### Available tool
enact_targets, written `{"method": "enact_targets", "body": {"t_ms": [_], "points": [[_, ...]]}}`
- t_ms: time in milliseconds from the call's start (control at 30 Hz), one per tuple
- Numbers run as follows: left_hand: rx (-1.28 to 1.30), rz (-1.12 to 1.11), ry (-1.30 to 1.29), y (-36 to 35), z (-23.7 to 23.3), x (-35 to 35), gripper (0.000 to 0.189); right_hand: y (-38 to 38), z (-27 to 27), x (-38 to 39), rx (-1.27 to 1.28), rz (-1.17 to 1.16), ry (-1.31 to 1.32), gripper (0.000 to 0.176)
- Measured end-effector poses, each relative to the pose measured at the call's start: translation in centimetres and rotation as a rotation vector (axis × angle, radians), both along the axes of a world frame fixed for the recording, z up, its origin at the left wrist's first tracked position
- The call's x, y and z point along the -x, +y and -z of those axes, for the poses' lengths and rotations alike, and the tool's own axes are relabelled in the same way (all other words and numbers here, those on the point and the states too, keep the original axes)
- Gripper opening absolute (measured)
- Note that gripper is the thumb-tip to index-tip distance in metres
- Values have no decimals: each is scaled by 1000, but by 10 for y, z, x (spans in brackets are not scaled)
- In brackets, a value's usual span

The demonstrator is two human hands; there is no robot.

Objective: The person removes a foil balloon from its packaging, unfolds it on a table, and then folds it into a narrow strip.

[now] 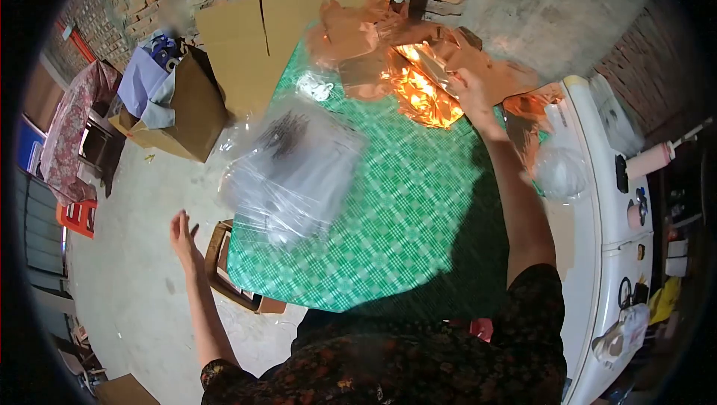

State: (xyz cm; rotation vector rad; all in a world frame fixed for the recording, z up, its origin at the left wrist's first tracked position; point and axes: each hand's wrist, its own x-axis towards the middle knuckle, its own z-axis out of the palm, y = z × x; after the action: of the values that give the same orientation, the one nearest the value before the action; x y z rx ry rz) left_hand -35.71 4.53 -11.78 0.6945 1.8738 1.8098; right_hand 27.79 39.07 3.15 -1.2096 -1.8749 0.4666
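At the far right part of the table, my right hand (472,95) is closed on the edge of a shiny copper-coloured foil wrapper (429,99), which catches bright light. More crumpled copper-coloured foil (358,43) is heaped behind and to the left of it. My left hand (183,239) hangs in the air left of the table, above the floor, holding nothing, its fingers apart. Nearest to that hand on the table lies a stack of clear plastic bags (302,173) with a dark blurred patch on top. Between stack and foil sits a small crumpled piece of clear plastic (314,85).
The table has a green checked cover (403,203). A wooden stool (219,259) stands under its left edge. An open cardboard box (187,110) with cloth-like contents is at back left. To the right lies a white refrigerator (586,203) with a plastic bundle (560,173) beside it.
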Motion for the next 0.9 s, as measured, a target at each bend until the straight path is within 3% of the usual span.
{"method": "enact_targets", "body": {"t_ms": [100, 167, 233, 267, 300, 367, 467, 600, 733, 900], "points": [[-66, 135, 195, 29, -89, -74, 28, -44, -23, -3, 7, -16, -70, 21], [-154, 288, 406, 45, -112, -114, 38, -103, -43, 14, 51, -53, -25, 18], [-205, 464, 590, 51, -152, -179, 52, -148, -28, 13, -81, -86, -215, 16], [-203, 570, 690, 52, -167, -206, 59, -177, -29, 22, 106, -28, -308, 15], [-236, 673, 801, 53, -177, -233, 64, -199, -22, 19, 129, -111, -275, 15], [-170, 847, 1008, 54, -178, -276, 79, -245, 0, 25, -193, -108, -319, 14], [-306, 1065, 1078, 54, -153, -325, 82, -298, 3, 28, -1, -64, -339, 10], [-261, 1108, 1022, 41, -99, -344, 41, -333, 15, 19, -47, -133, -236, 10], [-385, 1024, 1009, 18, -95, -356, 14, -353, 18, 12, -56, -165, -172, 13], [-357, 1028, 1135, -10, -97, -353, 17, -375, 30, 0, -46, -241, -266, 26]]}}
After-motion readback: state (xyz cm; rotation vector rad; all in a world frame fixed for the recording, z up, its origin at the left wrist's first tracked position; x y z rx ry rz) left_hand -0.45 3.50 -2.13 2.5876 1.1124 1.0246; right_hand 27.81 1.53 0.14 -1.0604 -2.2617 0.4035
